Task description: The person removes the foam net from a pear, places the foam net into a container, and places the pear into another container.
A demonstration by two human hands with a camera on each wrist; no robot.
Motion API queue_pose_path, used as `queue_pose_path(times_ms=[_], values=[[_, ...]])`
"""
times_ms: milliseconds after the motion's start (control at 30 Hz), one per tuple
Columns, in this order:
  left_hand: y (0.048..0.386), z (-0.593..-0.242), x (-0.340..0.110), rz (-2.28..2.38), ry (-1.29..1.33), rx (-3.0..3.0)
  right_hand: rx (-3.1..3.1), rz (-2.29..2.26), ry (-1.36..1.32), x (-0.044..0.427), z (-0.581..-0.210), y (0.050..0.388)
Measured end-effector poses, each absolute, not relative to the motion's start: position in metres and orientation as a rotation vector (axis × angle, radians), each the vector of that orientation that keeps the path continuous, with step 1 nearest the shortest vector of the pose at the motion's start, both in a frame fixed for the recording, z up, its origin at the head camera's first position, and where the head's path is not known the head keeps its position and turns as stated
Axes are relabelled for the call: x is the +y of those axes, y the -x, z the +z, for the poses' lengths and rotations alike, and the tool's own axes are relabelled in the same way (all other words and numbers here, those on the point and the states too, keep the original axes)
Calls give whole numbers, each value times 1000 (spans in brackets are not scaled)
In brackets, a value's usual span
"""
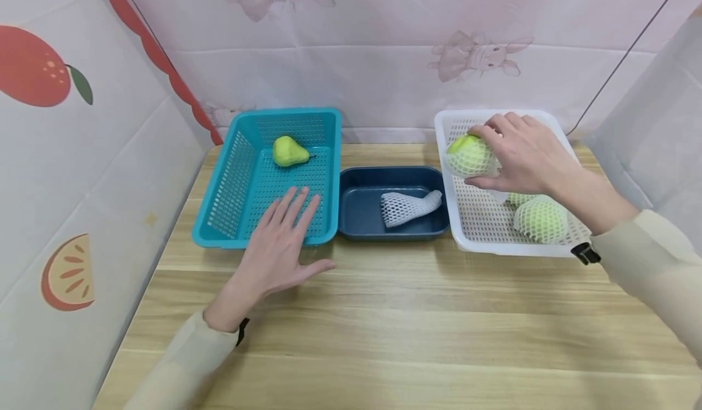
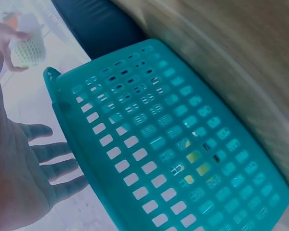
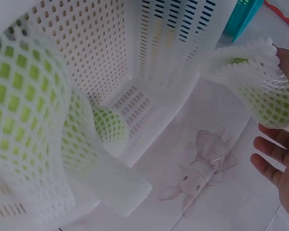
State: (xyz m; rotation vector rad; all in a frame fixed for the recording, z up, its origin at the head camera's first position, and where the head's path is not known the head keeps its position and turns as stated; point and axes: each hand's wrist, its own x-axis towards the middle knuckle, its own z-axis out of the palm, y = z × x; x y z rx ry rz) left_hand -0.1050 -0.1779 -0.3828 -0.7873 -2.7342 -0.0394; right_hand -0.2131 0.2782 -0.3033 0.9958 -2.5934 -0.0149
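Note:
In the head view, my right hand (image 1: pixel 518 151) grips a green fruit in a white foam net (image 1: pixel 470 156), held over the white basket (image 1: pixel 463 241). Part of its bare green skin shows above the net. The right wrist view has the same netted fruit (image 3: pixel 267 96) between thumb and fingers. My left hand (image 1: pixel 278 242) is spread with straight fingers at the front rim of the teal basket (image 1: pixel 204 218). From the left wrist, its fingertips reach the rim; contact is hard to tell. A bare green pear (image 1: pixel 289 151) lies inside the teal basket.
Between the baskets stands a dark blue tray (image 1: pixel 351 232) holding an empty foam net (image 1: pixel 408 208). More netted green fruits (image 1: pixel 542 220) lie in the white basket, partly beneath my right forearm. Printed cloth (image 1: pixel 378 87) hangs behind the wooden table (image 1: pixel 395 325).

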Motion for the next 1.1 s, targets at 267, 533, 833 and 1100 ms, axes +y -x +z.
queue_pose_path(times_ms=[267, 533, 833, 1100], values=[[106, -377, -171, -80, 785, -2707, -2487, 23, -1069, 260, -301, 191], [107, -373, -165, -96, 792, -2723, -2476, 80, -1079, 247, -307, 172], [108, -371, -159, -128, 801, -2710, -2443, 170, -1125, 231, -322, 155], [108, -367, -153, -155, 827, -2711, -2412, 225, -1163, 217, -340, 144]])
